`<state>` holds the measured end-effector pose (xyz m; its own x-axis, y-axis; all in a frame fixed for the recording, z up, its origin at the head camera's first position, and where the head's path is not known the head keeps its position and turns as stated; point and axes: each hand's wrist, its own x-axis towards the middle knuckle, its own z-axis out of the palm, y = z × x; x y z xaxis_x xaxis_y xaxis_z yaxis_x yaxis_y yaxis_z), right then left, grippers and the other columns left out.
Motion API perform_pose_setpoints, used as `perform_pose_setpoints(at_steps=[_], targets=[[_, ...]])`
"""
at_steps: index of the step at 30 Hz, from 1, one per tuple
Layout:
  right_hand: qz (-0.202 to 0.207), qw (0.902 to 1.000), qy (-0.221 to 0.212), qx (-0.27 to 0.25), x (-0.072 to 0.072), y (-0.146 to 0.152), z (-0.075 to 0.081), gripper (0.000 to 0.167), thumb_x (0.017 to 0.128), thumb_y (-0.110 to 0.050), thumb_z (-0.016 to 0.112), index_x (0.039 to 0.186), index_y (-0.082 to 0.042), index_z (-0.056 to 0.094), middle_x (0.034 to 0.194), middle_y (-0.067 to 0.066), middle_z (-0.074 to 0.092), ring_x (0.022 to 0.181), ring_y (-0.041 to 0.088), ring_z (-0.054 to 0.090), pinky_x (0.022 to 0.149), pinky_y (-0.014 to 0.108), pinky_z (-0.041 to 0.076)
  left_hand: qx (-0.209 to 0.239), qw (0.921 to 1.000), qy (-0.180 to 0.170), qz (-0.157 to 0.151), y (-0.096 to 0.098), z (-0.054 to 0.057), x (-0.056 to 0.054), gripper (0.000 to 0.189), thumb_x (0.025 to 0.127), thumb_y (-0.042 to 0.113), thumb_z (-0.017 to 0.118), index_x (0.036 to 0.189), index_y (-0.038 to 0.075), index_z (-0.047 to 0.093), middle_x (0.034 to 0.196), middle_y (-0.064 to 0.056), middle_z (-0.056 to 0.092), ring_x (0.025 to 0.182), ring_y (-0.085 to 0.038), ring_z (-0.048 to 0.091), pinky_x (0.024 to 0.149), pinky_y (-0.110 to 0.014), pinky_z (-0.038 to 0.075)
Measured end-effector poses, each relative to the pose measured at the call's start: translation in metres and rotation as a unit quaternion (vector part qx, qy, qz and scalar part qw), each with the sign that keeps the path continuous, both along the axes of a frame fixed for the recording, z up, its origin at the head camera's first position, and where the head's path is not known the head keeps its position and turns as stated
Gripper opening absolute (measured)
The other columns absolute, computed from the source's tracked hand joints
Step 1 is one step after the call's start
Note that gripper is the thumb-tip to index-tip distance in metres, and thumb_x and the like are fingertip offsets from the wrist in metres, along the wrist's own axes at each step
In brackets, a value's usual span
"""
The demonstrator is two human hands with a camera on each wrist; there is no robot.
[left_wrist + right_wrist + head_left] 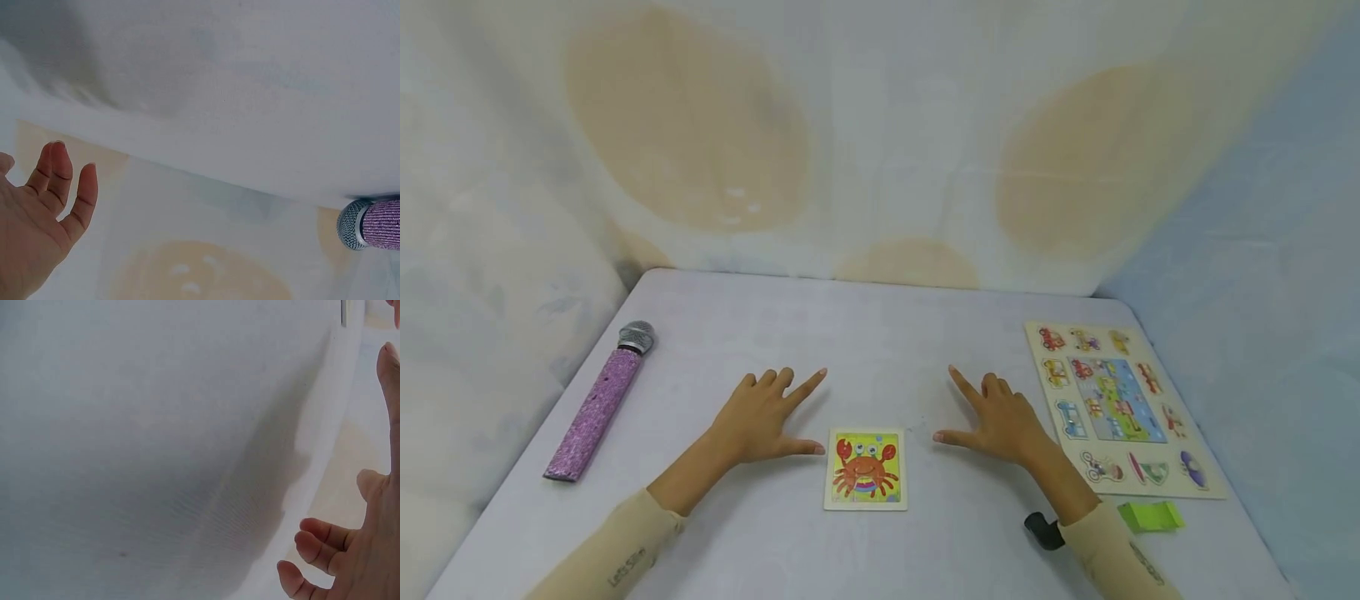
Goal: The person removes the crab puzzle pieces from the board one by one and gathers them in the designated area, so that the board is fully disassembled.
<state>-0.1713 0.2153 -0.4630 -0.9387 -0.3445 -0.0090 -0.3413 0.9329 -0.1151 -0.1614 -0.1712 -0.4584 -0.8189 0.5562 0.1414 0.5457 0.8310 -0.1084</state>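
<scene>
A small square crab puzzle (pixel 865 470) in a pale frame lies on the table between the two hands. Left of it, my left hand (pixel 762 418) hovers with index finger and thumb stretched out and the other fingers loosely bent; it holds nothing. My right hand (pixel 1000 419) mirrors this pose to the right of the puzzle, also with nothing in its grasp. Both wrist views show the bent fingers of the left hand (pixel 47 212) and the right hand (pixel 350 550) apart from any object.
A glittery pink microphone (pixel 597 408) lies at the left side of the table. On the right are a wooden vehicle puzzle board (pixel 1060 450), a bright green piece (pixel 1152 517) and a black object (pixel 1043 531) partly behind the right forearm. Cloth walls (pixel 895 150) surround the table.
</scene>
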Motion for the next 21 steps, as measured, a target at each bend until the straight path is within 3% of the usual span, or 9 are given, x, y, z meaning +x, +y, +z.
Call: perform_pose_setpoints(at_steps=[4, 11, 21], targets=[[0.013, 0.9999, -0.001, 0.003, 0.005, 0.001, -0.003, 0.108, 0.069, -0.088, 0.057, 0.157, -0.029, 0.030, 0.100, 0.011, 0.049, 0.081, 0.020, 0.045, 0.066, 0.036, 0.039, 0.003, 0.9998, -0.018, -0.003, 0.000, -0.002, 0.006, 0.108, 0.070, 0.096, 0.039, 0.156, 0.031, 0.030, 0.117, -0.010, 0.053, 0.096, -0.025, 0.056, 0.077, -0.041, 0.041], [0.043, 0.9991, 0.004, 0.003, 0.013, 0.003, -0.009, 0.104, 0.069, -0.088, 0.057, 0.155, -0.037, 0.030, 0.092, 0.005, 0.044, 0.075, 0.015, 0.038, 0.064, 0.032, 0.033, 0.029, 0.9949, -0.089, -0.038, -0.004, -0.003, 0.013, 0.103, 0.066, 0.090, 0.056, 0.153, 0.039, 0.035, 0.116, -0.005, 0.052, 0.084, -0.014, 0.049, 0.080, -0.037, 0.039], [0.064, 0.9979, 0.008, -0.005, 0.027, -0.004, -0.011, 0.101, 0.068, -0.090, 0.054, 0.154, -0.041, 0.032, 0.092, 0.002, 0.042, 0.078, 0.013, 0.037, 0.067, 0.031, 0.033, 0.045, 0.9921, -0.106, -0.049, 0.000, -0.009, 0.022, 0.104, 0.063, 0.093, 0.054, 0.151, 0.038, 0.041, 0.108, -0.001, 0.049, 0.080, -0.012, 0.042, 0.078, -0.035, 0.037]])
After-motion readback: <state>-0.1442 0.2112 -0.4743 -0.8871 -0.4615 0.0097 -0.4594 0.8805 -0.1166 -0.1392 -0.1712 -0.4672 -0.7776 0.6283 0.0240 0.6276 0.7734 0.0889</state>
